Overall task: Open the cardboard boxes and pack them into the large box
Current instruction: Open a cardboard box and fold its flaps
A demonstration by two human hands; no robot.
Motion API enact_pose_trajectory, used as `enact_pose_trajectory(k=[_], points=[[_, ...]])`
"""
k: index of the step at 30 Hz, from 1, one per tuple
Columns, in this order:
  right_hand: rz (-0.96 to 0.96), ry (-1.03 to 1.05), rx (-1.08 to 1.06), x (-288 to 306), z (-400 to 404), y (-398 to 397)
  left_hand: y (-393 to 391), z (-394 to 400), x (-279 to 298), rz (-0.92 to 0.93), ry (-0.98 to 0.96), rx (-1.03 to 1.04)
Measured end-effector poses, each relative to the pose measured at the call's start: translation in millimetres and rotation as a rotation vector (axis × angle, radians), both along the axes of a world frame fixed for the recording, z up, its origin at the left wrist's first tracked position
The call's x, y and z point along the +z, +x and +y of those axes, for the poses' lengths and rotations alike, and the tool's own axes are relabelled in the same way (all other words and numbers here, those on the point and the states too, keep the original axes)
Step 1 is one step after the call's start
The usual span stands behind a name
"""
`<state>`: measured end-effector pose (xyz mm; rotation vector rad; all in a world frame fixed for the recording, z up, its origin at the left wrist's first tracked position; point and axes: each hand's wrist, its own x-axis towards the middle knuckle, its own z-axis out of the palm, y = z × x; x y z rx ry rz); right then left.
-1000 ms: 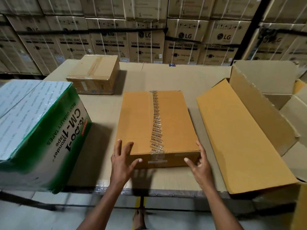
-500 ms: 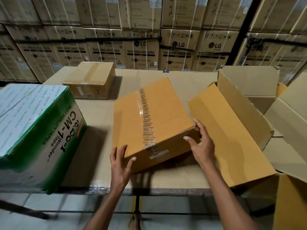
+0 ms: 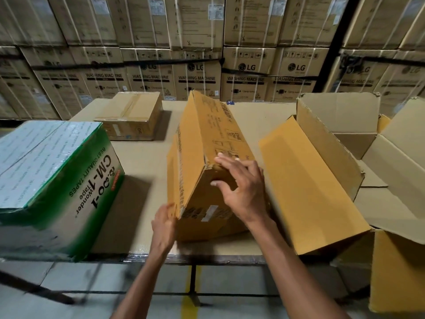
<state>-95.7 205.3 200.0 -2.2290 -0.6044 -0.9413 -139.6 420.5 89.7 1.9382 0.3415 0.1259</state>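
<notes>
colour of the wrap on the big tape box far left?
Green on the sides, pale whitish film on top of the tape box; brown panel with green print. Head view, the only one.

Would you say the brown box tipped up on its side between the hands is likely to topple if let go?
Probably: the brown box stands tilted on one long edge. Both the left hand and right hand steady it. Its panels look flat, so likely stiff.

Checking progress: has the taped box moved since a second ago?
Yes. The taped box has tipped up on edge toward the open box, no longer flat on the table.
</notes>
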Motion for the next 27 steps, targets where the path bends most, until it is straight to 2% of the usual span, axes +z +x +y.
enact_pose_trajectory(k=[4,6,7,9,12,14,16,18,21,24,25,27], points=[[-0.014,0.144,0.122,1.6,31.3,-7.8,25.8,-8.7,106.9,-0.486,0.121,-0.104],[0.005,0.188,0.152,0.3,44.9,-7.7,40.1,-10.7,148.5,-0.543,0.192,-0.237],[0.017,0.196,0.158,-1.2,49.5,-7.4,47.2,-10.8,164.4,-0.531,0.227,-0.296],[0.053,0.189,0.193,-4.3,57.1,-9.1,61.9,-9.5,188.4,-0.432,0.437,-0.380],[0.090,0.207,0.249,-3.9,71.8,-21.6,75.0,-13.1,204.5,-0.131,0.840,-0.524],[0.084,0.241,0.194,-6.1,84.2,-39.6,75.9,-23.9,208.1,0.053,0.968,-0.661],[0.104,0.338,0.124,-18.3,89.6,-63.5,76.7,-34.9,203.0,0.127,1.062,-0.755],[0.148,0.447,0.073,-42.1,83.6,-85.0,78.3,-39.9,191.7,0.108,1.155,-0.766],[0.411,0.674,-0.103,-88.8,62.6,-94.6,75.8,-35.1,177.9,-0.021,1.213,-0.695],[0.978,1.030,-0.392,-137.8,33.7,-66.8,75.0,-24.9,173.8,-0.067,1.184,-0.657],[1.172,1.195,-0.417,-153.3,26.3,-55.8,74.8,-22.0,173.5,-0.072,1.168,-0.655],[1.407,1.454,-0.395,-181.4,19.7,-39.2,73.3,-16.5,174.4,-0.070,1.150,-0.657]])
